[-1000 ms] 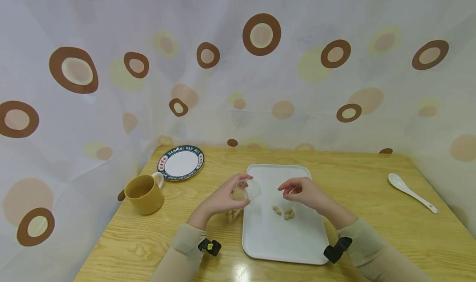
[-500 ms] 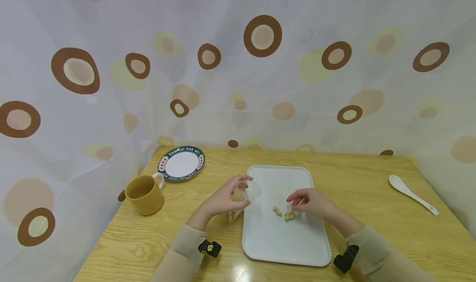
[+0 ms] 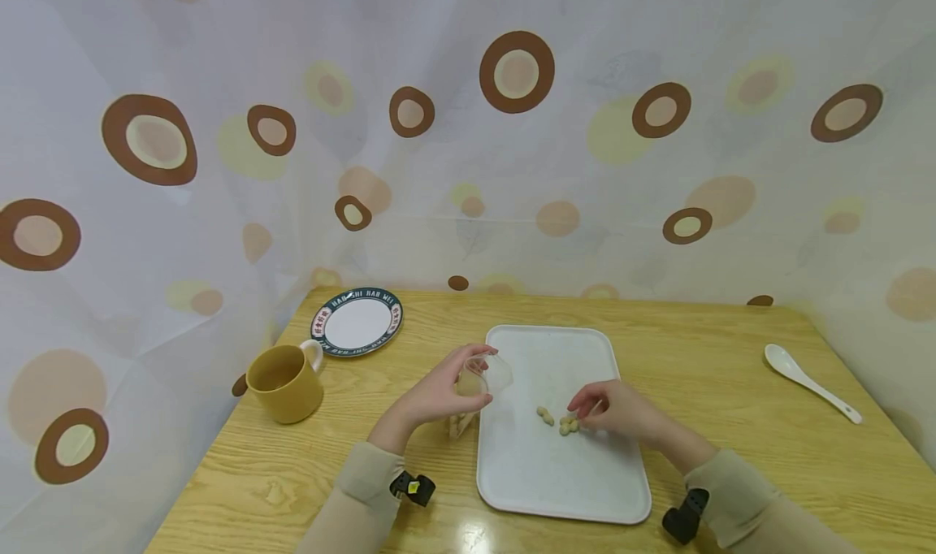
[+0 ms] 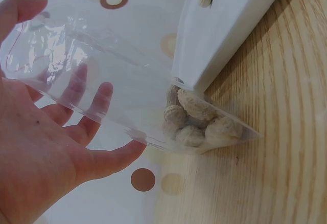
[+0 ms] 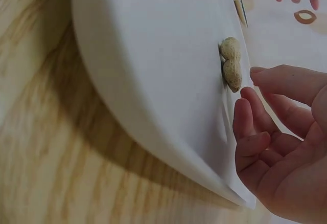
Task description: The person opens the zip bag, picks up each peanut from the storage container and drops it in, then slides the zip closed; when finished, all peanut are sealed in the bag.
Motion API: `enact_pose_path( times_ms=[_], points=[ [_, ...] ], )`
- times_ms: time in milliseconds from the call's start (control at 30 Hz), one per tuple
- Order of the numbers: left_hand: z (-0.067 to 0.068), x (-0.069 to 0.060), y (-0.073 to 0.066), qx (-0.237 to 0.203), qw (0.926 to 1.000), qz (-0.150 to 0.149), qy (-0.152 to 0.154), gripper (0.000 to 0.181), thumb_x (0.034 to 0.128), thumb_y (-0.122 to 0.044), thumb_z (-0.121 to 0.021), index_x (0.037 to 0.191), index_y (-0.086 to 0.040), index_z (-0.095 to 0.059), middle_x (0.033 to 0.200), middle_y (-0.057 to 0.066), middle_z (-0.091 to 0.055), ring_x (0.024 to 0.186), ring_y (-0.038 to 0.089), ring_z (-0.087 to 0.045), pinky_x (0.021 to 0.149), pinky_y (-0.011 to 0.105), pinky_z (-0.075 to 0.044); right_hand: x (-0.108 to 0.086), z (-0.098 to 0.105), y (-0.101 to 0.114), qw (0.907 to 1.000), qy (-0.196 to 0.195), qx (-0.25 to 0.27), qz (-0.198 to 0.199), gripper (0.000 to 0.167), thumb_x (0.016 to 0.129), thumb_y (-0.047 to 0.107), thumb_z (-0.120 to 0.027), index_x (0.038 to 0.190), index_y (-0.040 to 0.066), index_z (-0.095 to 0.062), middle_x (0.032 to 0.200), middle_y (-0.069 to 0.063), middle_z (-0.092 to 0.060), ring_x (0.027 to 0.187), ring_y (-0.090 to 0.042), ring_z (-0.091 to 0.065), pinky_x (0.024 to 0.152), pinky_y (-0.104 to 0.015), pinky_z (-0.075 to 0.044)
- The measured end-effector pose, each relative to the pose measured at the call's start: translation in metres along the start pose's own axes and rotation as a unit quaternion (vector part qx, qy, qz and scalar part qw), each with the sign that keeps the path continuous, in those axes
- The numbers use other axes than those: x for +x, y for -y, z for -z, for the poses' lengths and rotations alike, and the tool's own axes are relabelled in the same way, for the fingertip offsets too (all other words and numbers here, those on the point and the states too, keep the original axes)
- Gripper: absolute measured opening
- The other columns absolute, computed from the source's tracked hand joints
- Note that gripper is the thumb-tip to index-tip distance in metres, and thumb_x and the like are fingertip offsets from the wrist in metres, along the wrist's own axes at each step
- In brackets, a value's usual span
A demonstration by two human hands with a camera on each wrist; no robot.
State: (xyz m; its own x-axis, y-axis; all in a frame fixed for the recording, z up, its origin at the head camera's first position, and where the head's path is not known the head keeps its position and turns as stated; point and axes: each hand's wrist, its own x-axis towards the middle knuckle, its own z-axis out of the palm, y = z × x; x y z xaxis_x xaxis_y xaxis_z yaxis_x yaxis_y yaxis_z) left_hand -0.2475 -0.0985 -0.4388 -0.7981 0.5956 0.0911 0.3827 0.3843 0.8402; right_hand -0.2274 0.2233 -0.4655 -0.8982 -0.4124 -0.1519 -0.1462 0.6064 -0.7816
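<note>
A clear plastic bag (image 4: 122, 96) with several peanuts (image 4: 194, 116) at its bottom hangs from my left hand (image 4: 56, 142), whose thumb and fingers curve round its open mouth. In the head view that hand (image 3: 442, 390) is at the left edge of the white tray (image 3: 548, 473). Peanuts (image 3: 568, 424) lie near the tray's middle, with my right hand (image 3: 621, 412) just to their right, over the tray. In the right wrist view the fingertips of the right hand (image 5: 291, 137) are beside a peanut (image 5: 231, 64), bent and with nothing visible between them.
A yellow mug (image 3: 288, 391) with a white handle stands at the left, and a plate (image 3: 358, 322) with a dark patterned rim lies behind it. On the right side of the wooden table (image 3: 702, 359) lies a white spoon (image 3: 808, 379). A patterned curtain (image 3: 453, 156) surrounds the table.
My right hand has moved down and to the right over the tray, to beside the peanuts. The left hand and the bag have hardly moved.
</note>
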Motion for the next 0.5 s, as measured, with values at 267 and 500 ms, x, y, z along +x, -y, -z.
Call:
enact_pose_path(
  times_ms=[267, 500],
  points=[
    [-0.0002, -0.0015, -0.0014, -0.010, 0.9999, 0.002, 0.000, 0.064, 0.0882, -0.021, -0.069, 0.146, -0.015, -0.041, 0.139, 0.021, -0.048, 0.127, 0.030, -0.049, 0.110, 0.061, -0.034, 0.0006, -0.0050, -0.0009, 0.9991, 0.002, -0.034, 0.026, 0.016, 0.081, 0.006, -0.077, 0.097, 0.006, -0.072, 0.087, -0.002, -0.068, 0.073, -0.014, -0.055, 0.062, -0.023, -0.047],
    [-0.0005, -0.0010, -0.0011, -0.009, 1.0000, 0.000, 0.003, 0.064, 0.0882, -0.021, -0.068, 0.146, -0.016, -0.041, 0.140, 0.021, -0.047, 0.127, 0.030, -0.049, 0.110, 0.062, -0.035, 0.0027, -0.0075, -0.0029, 0.9986, -0.005, -0.045, 0.028, 0.014, 0.081, 0.005, -0.077, 0.094, 0.007, -0.073, 0.084, 0.000, -0.067, 0.070, -0.011, -0.054, 0.061, -0.022, -0.046]
  ],
)
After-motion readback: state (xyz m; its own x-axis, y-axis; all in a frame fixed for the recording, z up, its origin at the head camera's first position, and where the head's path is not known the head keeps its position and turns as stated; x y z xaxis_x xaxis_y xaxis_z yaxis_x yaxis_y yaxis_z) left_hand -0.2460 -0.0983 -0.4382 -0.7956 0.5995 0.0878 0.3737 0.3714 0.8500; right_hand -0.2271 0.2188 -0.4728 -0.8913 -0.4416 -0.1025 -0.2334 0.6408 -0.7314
